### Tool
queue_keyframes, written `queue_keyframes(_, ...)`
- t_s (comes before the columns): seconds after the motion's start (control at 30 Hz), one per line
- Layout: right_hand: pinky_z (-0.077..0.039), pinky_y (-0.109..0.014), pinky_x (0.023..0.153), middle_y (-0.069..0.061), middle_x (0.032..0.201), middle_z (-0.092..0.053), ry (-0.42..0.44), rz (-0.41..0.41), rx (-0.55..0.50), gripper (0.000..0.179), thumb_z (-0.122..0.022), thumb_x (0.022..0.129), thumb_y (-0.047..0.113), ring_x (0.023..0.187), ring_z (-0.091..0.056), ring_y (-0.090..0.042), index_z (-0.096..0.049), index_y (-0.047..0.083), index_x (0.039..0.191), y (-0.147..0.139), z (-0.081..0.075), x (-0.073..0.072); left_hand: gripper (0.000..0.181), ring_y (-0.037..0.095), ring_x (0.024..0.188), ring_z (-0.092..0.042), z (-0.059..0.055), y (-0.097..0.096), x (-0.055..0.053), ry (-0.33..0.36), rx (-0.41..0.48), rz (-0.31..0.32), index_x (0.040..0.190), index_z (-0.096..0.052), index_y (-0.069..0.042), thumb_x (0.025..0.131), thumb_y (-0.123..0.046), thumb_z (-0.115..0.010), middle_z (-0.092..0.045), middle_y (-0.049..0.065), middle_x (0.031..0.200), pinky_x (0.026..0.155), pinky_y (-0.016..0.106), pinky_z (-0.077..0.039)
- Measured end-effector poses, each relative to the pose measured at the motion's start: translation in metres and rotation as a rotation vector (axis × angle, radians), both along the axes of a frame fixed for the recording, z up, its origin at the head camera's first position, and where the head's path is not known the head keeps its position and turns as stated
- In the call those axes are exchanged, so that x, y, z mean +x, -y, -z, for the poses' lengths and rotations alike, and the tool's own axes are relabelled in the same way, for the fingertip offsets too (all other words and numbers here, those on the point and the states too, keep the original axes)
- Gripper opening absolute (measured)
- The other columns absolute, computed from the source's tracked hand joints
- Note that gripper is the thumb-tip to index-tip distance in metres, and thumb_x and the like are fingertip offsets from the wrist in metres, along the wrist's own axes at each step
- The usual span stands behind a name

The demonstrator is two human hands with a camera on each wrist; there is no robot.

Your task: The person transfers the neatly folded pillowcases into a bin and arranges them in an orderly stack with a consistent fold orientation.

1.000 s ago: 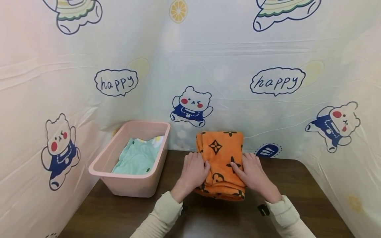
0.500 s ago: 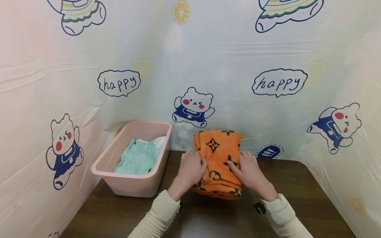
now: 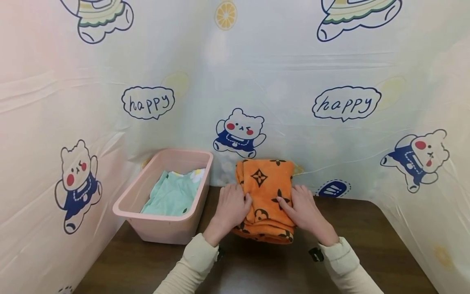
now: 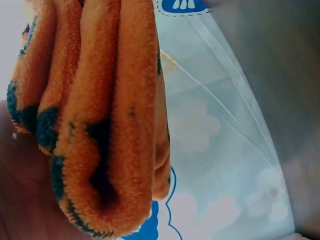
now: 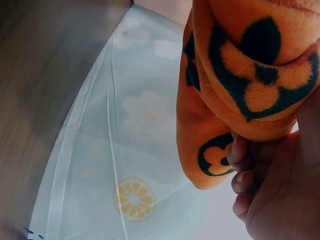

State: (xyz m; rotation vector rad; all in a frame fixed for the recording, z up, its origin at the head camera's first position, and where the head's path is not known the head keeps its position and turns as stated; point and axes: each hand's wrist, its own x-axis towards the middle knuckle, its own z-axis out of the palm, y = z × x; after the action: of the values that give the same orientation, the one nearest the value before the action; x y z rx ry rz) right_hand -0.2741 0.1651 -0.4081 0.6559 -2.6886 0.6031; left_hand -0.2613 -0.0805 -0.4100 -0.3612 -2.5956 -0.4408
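Observation:
A folded orange fleece cloth (image 3: pixel 267 188) with a dark flower print is held up between both hands, tilted, over the table. My left hand (image 3: pixel 230 209) grips its left side, thumb on the front face. On the right side my right hand (image 3: pixel 307 210) grips it too, its thumb lying across the front. Several thick fuzzy folds of the cloth (image 4: pixel 107 100) are stacked in the left wrist view, the palm behind them. In the right wrist view, curled fingers (image 5: pixel 241 182) reach under the cloth's lower edge (image 5: pixel 265 115).
A pink plastic basin (image 3: pixel 161 228) stands on the dark wooden table (image 3: pixel 257 269), left of the hands. Inside it lies a folded mint-green cloth (image 3: pixel 172 194) with a flower print. A printed curtain (image 3: pixel 286 81) with bears surrounds the table at the back and sides.
Both hands have shifted slightly left and a little upward in the head view, carrying the orange fleece cloth along. Their hold looks the same, and the view itself has turned a little.

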Motion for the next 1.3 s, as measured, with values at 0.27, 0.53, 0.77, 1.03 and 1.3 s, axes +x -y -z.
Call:
queue_keyframes(0.27, -0.024, -0.039, 0.075, -0.002, 0.082, -0.043, 0.002, 0.007, 0.015, 0.047, -0.050, 0.104, 0.053, 0.082, -0.034, -0.022, -0.049, 0.014, 0.076, 0.004, 0.000, -0.004, 0.033, 0.026, 0.071, -0.043, -0.003, 0.005, -0.002, 0.022, 0.001, -0.008, 0.072, -0.049, -0.008, 0.100, -0.026, -0.052, -0.046, 0.007, 0.070, 0.070, 0.037, -0.036)
queue_keyframes(0.53, -0.024, -0.039, 0.076, -0.002, 0.083, -0.043, 0.007, 0.005, 0.017, 0.049, -0.051, 0.103, 0.052, 0.082, -0.034, -0.023, -0.047, 0.014, 0.072, 0.013, -0.003, -0.006, 0.031, 0.029, 0.075, -0.049, -0.007, 0.014, -0.004, -0.001, 0.013, 0.005, 0.073, -0.049, -0.007, 0.099, -0.023, -0.051, -0.049, 0.008, 0.072, 0.076, 0.041, -0.040)
queue_keyframes(0.77, -0.024, -0.038, 0.076, -0.003, 0.084, -0.044, 0.007, -0.012, -0.003, 0.045, -0.051, 0.104, 0.051, 0.081, -0.034, -0.023, -0.050, 0.014, 0.078, 0.021, -0.009, -0.006, 0.032, 0.027, 0.068, -0.045, -0.013, 0.023, -0.003, -0.066, 0.004, 0.011, 0.069, -0.046, -0.008, 0.097, -0.021, -0.054, -0.044, 0.006, 0.066, 0.073, 0.040, -0.041)
queue_keyframes(1.03, -0.026, -0.038, 0.077, -0.005, 0.091, -0.051, -0.009, -0.006, -0.029, 0.042, -0.052, 0.103, 0.050, 0.086, -0.039, -0.025, -0.055, 0.014, 0.083, 0.031, -0.014, -0.008, 0.034, 0.025, 0.066, -0.042, -0.022, 0.030, -0.002, -0.017, 0.018, -0.004, 0.069, -0.045, -0.009, 0.099, -0.021, -0.053, -0.043, 0.006, 0.068, 0.071, 0.039, -0.038)
queue_keyframes(1.3, -0.027, -0.039, 0.077, -0.004, 0.084, -0.050, -0.015, -0.009, -0.045, 0.042, -0.053, 0.103, 0.049, 0.086, -0.040, -0.026, -0.054, 0.012, 0.083, 0.039, -0.018, -0.009, 0.032, 0.024, 0.069, -0.044, -0.029, 0.038, -0.006, 0.037, 0.027, -0.018, 0.072, -0.051, -0.007, 0.100, -0.024, -0.051, -0.046, 0.006, 0.068, 0.070, 0.038, -0.039)
